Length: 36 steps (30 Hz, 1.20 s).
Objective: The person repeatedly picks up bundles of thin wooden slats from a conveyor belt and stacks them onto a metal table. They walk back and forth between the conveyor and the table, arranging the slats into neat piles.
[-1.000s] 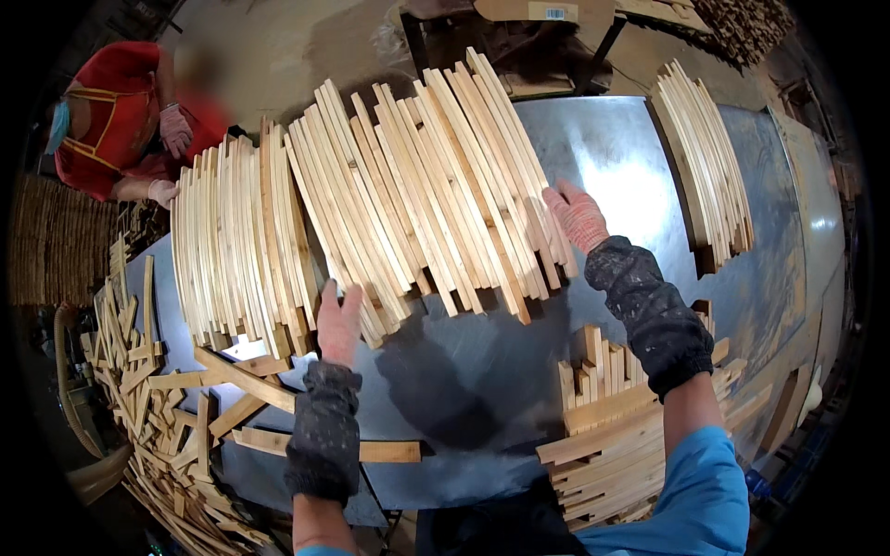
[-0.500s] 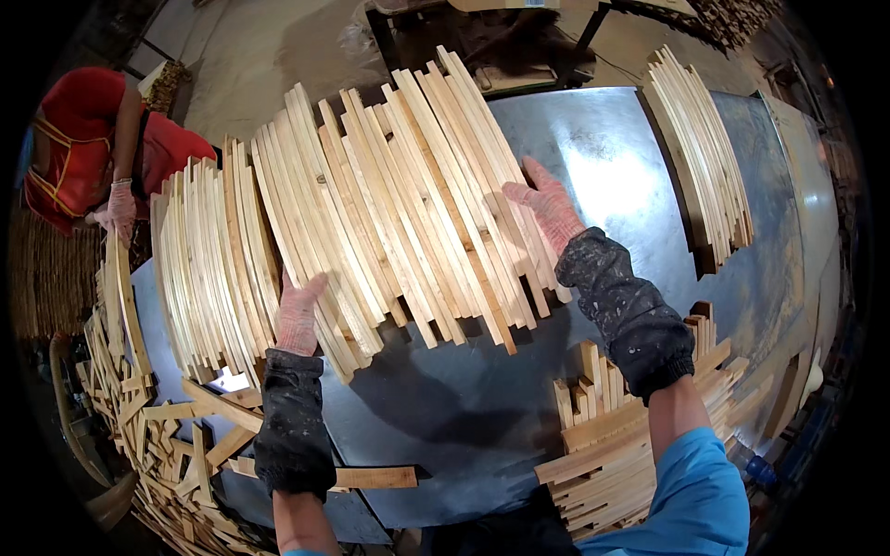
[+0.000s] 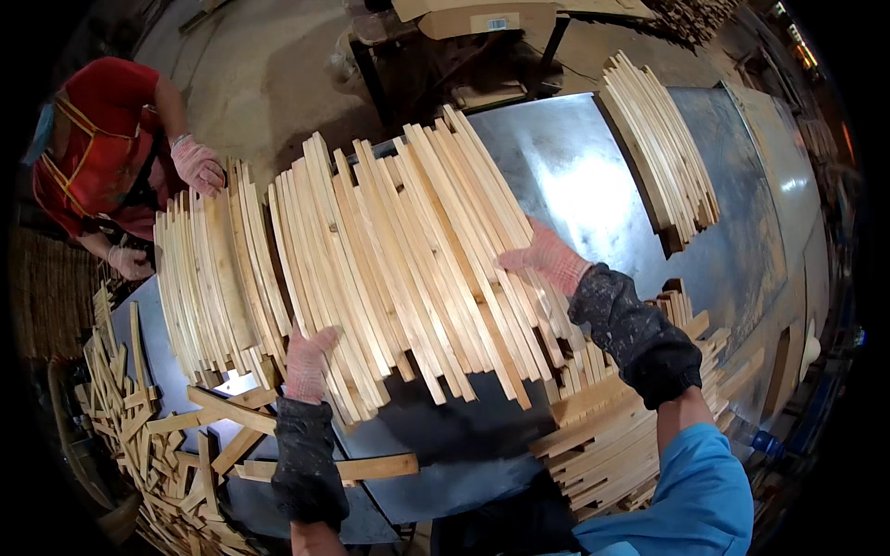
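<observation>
A wide row of pale wooden strips (image 3: 408, 269) lies side by side between my hands, their ends uneven at both the far and near sides. My gloved left hand (image 3: 309, 361) presses on the row's left edge near its lower end, thumb over the top. Against the right edge, my gloved right hand (image 3: 549, 259) grips with its thumb on top. The undersides of both hands are hidden. The row's near right corner overlaps a stack of strips (image 3: 593, 417) at the lower right.
At left, a co-worker in red has gloved hands by another row of strips (image 3: 199, 278). Loose offcuts (image 3: 176, 445) are heaped at lower left, some crossing the metal table (image 3: 417, 500). Another bundle (image 3: 663, 148) lies at far right. A cardboard box (image 3: 482, 18) stands beyond the table.
My hands and the row of strips have moved nearer to me. The co-worker has leaned in, one hand now on the far end of the left row, the other beside it.
</observation>
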Available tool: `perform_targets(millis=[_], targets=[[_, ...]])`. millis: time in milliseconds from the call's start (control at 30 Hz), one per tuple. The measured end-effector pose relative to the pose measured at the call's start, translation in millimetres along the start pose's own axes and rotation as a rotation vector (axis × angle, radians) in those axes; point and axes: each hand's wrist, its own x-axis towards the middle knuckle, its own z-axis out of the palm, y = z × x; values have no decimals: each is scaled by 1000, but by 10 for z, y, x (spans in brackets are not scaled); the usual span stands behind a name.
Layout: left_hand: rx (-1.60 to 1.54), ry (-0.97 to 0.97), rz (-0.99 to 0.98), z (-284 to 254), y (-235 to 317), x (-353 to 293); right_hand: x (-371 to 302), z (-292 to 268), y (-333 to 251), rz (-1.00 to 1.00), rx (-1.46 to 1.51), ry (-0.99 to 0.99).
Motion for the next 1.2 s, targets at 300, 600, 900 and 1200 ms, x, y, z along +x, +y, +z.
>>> perform_targets(millis=[300,600,900,1200], targets=[[-54,-119,121,-80,-352,-1610,-2039,13,461,-92,292,51],[-1,-239,223,-294,-1276,-2916,-3620,153,1474,-136,86,125],[-143,-430,135,353,-1053,-3960,-5498,-186,1445,-110,425,239],[-73,-476,75,1722,-1732,-4539,-6110,-1512,2439,-7,408,425]])
